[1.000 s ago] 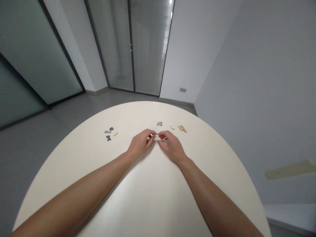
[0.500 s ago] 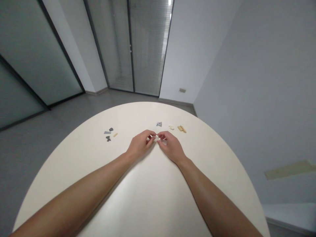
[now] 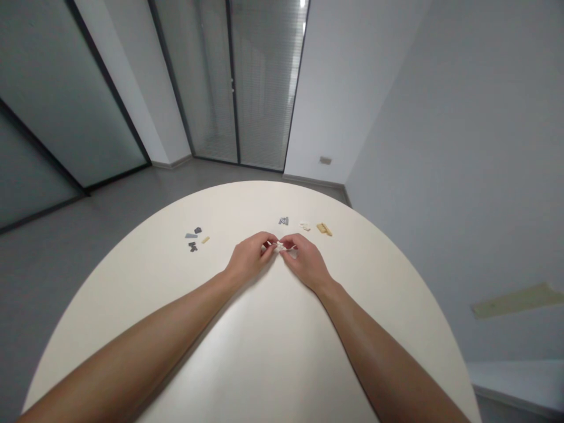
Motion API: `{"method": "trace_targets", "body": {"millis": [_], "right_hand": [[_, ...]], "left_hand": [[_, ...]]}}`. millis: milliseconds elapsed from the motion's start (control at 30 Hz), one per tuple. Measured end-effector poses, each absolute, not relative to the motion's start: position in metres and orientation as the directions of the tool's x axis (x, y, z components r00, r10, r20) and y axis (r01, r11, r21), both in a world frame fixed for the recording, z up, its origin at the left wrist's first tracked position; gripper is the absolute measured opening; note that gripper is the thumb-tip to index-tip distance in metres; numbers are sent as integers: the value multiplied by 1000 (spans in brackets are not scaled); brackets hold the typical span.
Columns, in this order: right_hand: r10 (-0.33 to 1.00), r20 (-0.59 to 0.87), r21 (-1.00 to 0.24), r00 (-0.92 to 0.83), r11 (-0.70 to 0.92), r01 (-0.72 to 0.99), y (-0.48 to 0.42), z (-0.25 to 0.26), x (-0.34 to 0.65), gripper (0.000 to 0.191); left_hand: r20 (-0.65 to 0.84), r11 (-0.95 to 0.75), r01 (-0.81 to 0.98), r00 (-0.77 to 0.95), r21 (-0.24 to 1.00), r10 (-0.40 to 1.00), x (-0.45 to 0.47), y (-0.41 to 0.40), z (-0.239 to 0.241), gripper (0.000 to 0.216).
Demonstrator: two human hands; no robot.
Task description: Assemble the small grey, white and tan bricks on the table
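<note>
My left hand (image 3: 252,255) and my right hand (image 3: 305,258) meet over the middle of the white table (image 3: 264,364). Between their fingertips is a small white piece (image 3: 281,247), which looks like a toy building brick; its shape is mostly covered. Thumb and fingers of each hand are pinched on it from opposite sides. Just beyond the hands lie a small heap of grey pieces (image 3: 284,221), several white pieces (image 3: 305,226) and some tan pieces (image 3: 324,229).
To the left lie dark grey pieces (image 3: 192,247), another dark piece (image 3: 198,230), a flat grey piece (image 3: 191,235) and a tan strip (image 3: 205,239). The table has a rounded far edge. Beyond it stand a glass door (image 3: 264,88) and a grey wall (image 3: 497,176).
A little more of the white piece shows between my fingertips. Both hands stay in nearly the same place, and the loose pieces have not moved.
</note>
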State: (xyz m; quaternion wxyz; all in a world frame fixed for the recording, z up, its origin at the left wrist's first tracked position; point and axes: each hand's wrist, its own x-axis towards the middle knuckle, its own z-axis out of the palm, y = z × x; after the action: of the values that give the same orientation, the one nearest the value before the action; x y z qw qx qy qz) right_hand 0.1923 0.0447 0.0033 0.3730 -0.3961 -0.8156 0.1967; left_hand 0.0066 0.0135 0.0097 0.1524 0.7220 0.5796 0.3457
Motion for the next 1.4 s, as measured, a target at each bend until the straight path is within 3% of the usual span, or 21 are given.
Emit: {"method": "trace_targets", "body": {"millis": [1400], "right_hand": [[793, 472, -634, -385, 609, 477, 43, 8, 191, 10]], "left_hand": [[288, -245, 752, 77, 612, 955, 9, 10, 16, 18]]}}
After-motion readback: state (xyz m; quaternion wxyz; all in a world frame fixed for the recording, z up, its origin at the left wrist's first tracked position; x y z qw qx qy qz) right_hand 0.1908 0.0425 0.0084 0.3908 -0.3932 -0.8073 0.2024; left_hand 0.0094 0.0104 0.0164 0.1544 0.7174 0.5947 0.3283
